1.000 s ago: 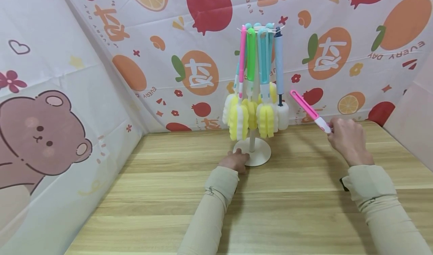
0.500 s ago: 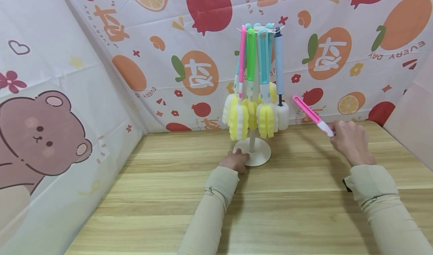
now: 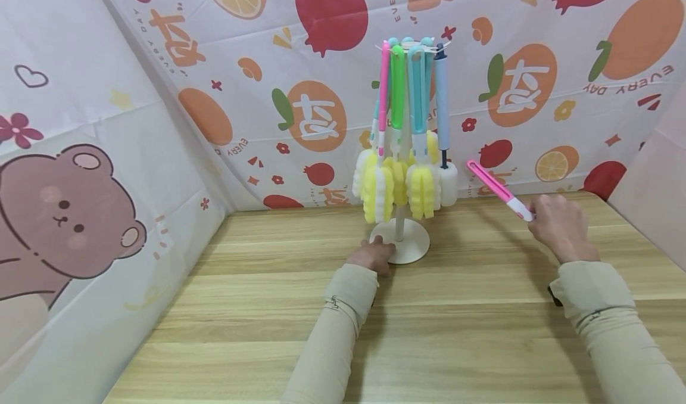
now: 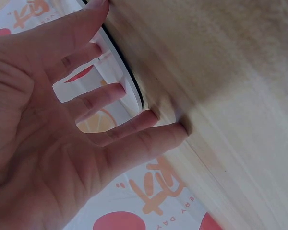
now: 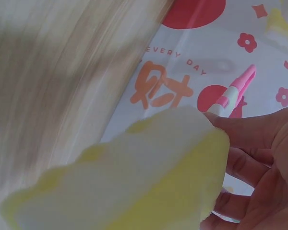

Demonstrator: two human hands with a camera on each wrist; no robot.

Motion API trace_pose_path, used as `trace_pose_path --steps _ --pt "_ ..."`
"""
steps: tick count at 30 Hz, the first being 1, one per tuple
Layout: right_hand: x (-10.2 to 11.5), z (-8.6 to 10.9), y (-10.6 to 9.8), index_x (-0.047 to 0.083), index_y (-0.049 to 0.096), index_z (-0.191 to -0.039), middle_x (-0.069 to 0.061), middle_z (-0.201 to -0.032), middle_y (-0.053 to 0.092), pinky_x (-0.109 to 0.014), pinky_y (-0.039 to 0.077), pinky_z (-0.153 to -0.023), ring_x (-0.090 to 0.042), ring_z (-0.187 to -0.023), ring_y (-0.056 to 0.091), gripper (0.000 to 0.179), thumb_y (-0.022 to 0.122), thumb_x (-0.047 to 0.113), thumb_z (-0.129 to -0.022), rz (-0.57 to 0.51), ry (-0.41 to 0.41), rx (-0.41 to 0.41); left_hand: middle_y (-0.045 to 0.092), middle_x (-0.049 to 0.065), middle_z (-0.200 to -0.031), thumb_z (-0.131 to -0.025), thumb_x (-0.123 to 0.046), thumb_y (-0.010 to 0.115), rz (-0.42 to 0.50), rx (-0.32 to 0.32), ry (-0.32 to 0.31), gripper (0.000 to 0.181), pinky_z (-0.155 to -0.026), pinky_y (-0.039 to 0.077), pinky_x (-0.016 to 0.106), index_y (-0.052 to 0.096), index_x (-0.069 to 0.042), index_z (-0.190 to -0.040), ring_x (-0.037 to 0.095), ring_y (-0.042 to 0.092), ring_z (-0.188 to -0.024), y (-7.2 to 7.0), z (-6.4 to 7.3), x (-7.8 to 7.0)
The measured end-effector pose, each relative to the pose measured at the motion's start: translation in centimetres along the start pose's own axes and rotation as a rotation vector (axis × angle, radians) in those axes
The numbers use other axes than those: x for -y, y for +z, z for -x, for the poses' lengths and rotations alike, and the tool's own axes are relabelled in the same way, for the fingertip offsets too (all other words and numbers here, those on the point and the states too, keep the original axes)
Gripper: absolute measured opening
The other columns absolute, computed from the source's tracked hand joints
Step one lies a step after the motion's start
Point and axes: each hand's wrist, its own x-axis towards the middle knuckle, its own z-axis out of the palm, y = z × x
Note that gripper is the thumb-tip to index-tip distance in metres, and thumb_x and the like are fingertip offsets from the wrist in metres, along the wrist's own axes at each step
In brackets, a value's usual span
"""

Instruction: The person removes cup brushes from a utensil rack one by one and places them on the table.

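Observation:
My right hand (image 3: 560, 226) pinches a pink-and-white sponge brush (image 3: 495, 185) near where its handle meets the head. In the head view the handle slants up to the left; the hand hides the head. The right wrist view shows the yellow-and-white sponge head (image 5: 149, 177) large in front. My left hand (image 3: 372, 255) reaches the round white base (image 3: 415, 246) of a rack. In the left wrist view its fingers (image 4: 149, 143) are spread and fairly straight, with thumb and some fingertips at the base's rim.
From the rack's top ring hang several brushes: a pink one (image 3: 383, 88), a green one (image 3: 398, 88), a teal one (image 3: 418, 94), and a light-blue one (image 3: 442, 106) with a white head. Printed cloth (image 3: 230, 82) walls the wooden table (image 3: 257, 332).
My right hand has shifted slightly right and down with the pink sponge brush, drawing its handle a little farther from the rack. My left hand and the rack look unmoved.

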Motion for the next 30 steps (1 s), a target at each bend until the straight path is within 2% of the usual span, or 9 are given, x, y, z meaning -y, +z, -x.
trace_pose_path --steps 15,30 --pt "-1.1 0.2 0.2 -0.009 0.066 -0.083 -0.016 -0.065 0.056 -0.043 0.040 -0.049 -0.033 -0.059 0.048 0.006 0.064 -0.007 -0.079 0.020 0.022 0.074 0.052 0.012 -0.132 -0.090 -0.013 0.076 -0.004 0.004 -0.004 0.044 -0.076 0.052 0.044 0.063 -0.017 -0.132 0.032 0.050 -0.105 -0.1 0.1 -0.1" --pt "-2.5 0.4 0.7 -0.007 0.063 -0.078 -0.014 -0.064 0.054 -0.043 0.041 -0.047 -0.032 -0.058 0.048 0.003 0.065 -0.006 -0.080 0.040 0.090 0.182 0.052 0.011 -0.133 -0.089 -0.013 0.076 0.010 -0.002 -0.013 0.047 -0.077 0.052 0.045 0.062 -0.018 -0.134 0.032 0.050 -0.108 -0.1 0.1 -0.2"
